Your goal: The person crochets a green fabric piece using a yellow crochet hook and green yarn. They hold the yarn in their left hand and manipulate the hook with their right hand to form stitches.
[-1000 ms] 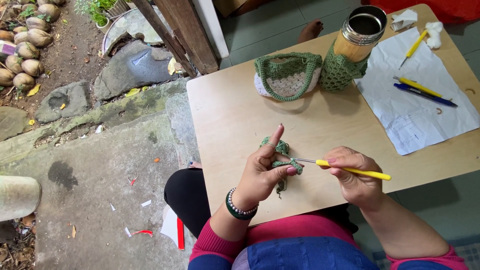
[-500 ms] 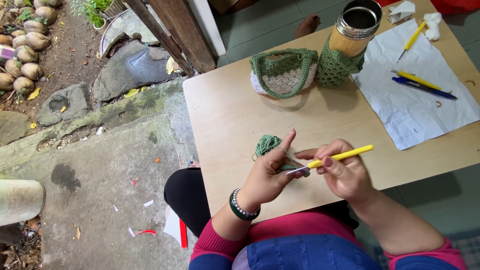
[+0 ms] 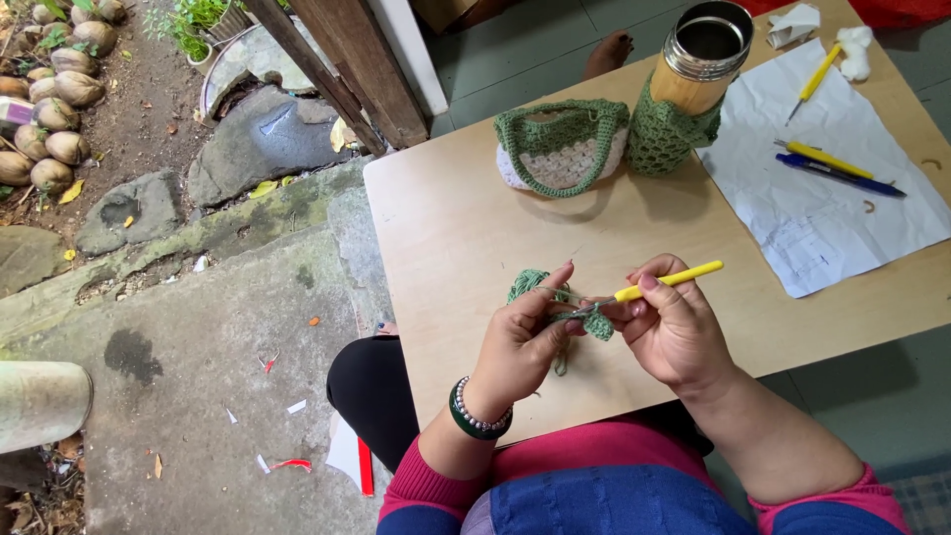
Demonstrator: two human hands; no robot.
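left hand [image 3: 522, 337]: raised a bit off the table, fingers curled in, index finger sticking out straight
right hand [image 3: 674, 327]: fist-ish pinch, thumb and fingertips pressed together, knuckles up
wrists: both bent inward, hands nearly touching
forearms: angled in from the body, sleeves pushed back

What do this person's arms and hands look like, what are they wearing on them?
Both arms wear pink long sleeves pushed back from the wrists, leaving the forearms bare. The left hand has a dark green beaded bracelet with a row of paler beads at the wrist. The right hand is bare, with no gloves; its nails look painted a dark pinkish shade.
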